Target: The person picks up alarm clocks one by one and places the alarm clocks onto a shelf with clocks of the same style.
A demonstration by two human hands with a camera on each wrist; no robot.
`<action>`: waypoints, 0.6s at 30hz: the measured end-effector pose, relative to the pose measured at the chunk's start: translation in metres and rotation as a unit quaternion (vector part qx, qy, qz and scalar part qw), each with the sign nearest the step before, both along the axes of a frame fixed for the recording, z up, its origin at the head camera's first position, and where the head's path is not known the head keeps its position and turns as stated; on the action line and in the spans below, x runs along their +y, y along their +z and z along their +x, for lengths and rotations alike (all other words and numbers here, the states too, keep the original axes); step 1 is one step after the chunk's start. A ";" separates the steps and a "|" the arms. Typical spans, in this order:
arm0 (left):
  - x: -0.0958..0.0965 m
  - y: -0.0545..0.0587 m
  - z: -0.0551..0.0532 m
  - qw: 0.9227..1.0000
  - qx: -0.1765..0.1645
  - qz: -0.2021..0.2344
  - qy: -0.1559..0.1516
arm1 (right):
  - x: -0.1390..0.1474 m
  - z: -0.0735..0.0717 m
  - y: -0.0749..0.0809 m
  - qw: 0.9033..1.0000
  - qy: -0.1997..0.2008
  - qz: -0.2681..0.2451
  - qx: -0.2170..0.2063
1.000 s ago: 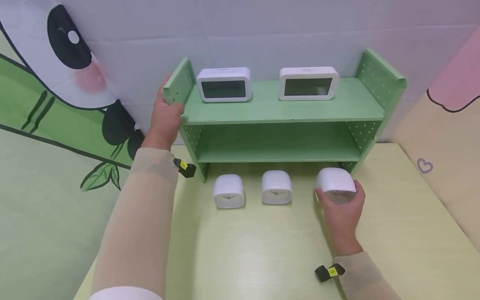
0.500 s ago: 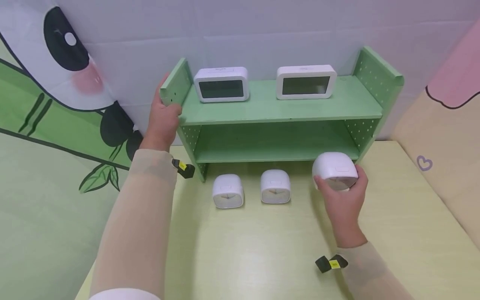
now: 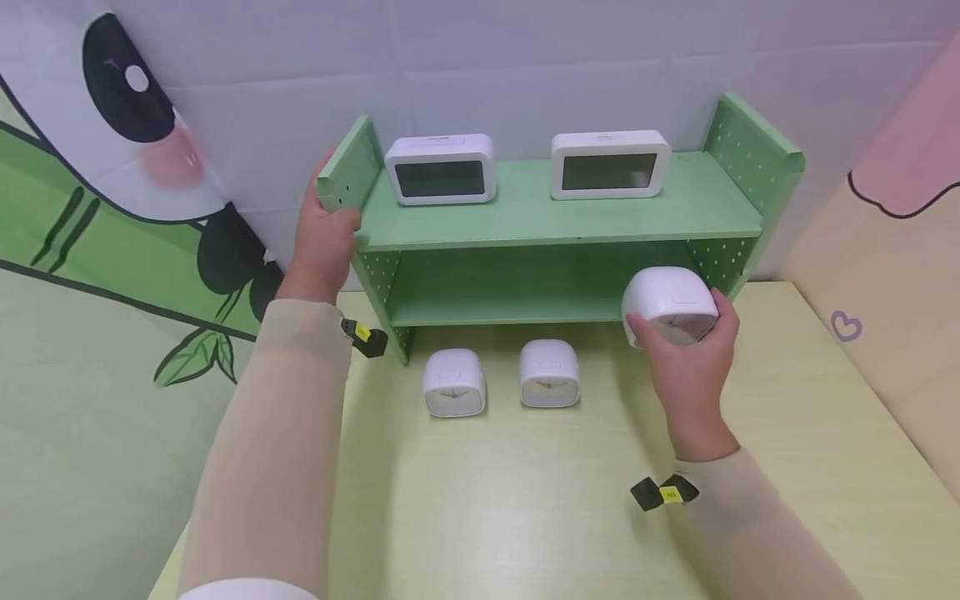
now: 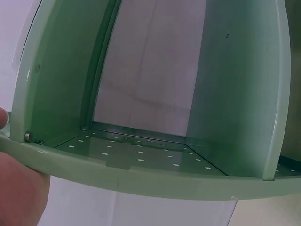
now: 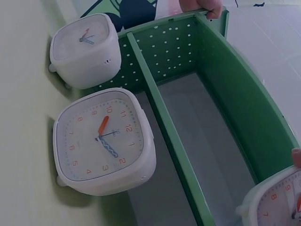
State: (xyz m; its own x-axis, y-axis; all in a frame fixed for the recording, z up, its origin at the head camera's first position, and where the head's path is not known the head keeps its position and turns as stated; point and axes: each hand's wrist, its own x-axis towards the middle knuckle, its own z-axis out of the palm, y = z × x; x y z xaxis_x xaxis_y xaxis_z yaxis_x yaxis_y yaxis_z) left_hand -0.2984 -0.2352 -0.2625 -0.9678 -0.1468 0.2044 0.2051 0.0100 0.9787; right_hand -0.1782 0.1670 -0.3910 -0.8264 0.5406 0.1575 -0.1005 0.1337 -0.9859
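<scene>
My right hand [image 3: 693,379] grips a white alarm clock [image 3: 667,292] by its sides, lifted off the table in front of the right end of the middle shelf. Part of that clock [image 5: 277,202] shows at the corner of the right wrist view. With my left hand [image 3: 322,250] I hold the left side panel of a green shelf unit [image 3: 555,225], thumb in front and fingers partly hidden behind. Two more white alarm clocks stand on the table before the shelf, a left one [image 3: 454,383] and a middle one [image 3: 550,373]; their dials show in the right wrist view.
Two white digital clocks, one at left [image 3: 441,171] and one at right [image 3: 611,165], stand on the top shelf. The shelf unit stands on a pale wooden table [image 3: 487,500], against a cloth backdrop [image 3: 525,75] with cartoon prints.
My right hand has raised the alarm clock from near the table up to the middle shelf's height and moved it forward. The left hand keeps its hold on the side panel.
</scene>
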 end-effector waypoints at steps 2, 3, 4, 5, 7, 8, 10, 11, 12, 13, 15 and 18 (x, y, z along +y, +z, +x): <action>0.000 0.000 0.000 1.000 0.002 0.002 -0.002 | -0.001 -0.005 0.005 1.000 0.006 -0.005 -0.003; -0.001 0.000 0.000 1.000 0.002 0.002 -0.002 | -0.001 -0.008 0.007 1.000 0.008 -0.004 -0.005; -0.001 0.000 0.000 1.000 0.002 0.002 -0.002 | -0.002 -0.011 0.009 1.000 0.011 -0.004 -0.005; -0.001 0.000 0.000 1.000 0.000 0.002 -0.002 | -0.002 -0.014 0.012 1.000 0.012 -0.003 -0.006; -0.001 -0.001 0.000 1.000 -0.004 0.000 -0.002 | -0.002 -0.020 0.016 1.000 0.015 -0.002 -0.006; -0.001 -0.001 0.000 1.000 -0.006 -0.003 -0.001 | -0.002 -0.023 0.018 1.000 0.016 0.001 -0.006; -0.001 -0.001 -0.001 1.000 -0.009 -0.009 -0.001 | -0.002 -0.028 0.021 1.000 0.019 0.002 -0.003; -0.001 -0.001 -0.001 1.000 -0.010 -0.012 0.000 | -0.002 -0.030 0.022 1.000 0.021 0.003 0.000; -0.001 -0.002 -0.001 1.000 -0.008 -0.013 0.000 | -0.003 -0.032 0.023 1.000 0.024 0.003 0.003; -0.001 -0.002 -0.002 1.000 -0.006 -0.011 0.000 | -0.003 -0.035 0.024 1.000 0.026 0.004 0.007; -0.001 -0.003 -0.003 1.000 -0.002 -0.012 0.001 | -0.005 -0.039 0.025 0.999 0.029 0.007 0.012; -0.002 -0.004 -0.004 1.000 0.006 -0.006 0.002 | -0.008 -0.045 0.026 0.999 0.029 0.016 0.011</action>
State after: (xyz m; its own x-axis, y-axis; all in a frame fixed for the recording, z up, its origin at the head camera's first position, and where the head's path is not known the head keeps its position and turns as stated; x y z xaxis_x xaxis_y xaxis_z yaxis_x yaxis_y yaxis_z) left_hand -0.3023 -0.2368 -0.2662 -0.9648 -0.1470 0.2181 0.2171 0.0232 0.9759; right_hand -0.2235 0.1590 -0.3648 -0.8526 0.4856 0.1931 -0.1313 0.1585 -0.9786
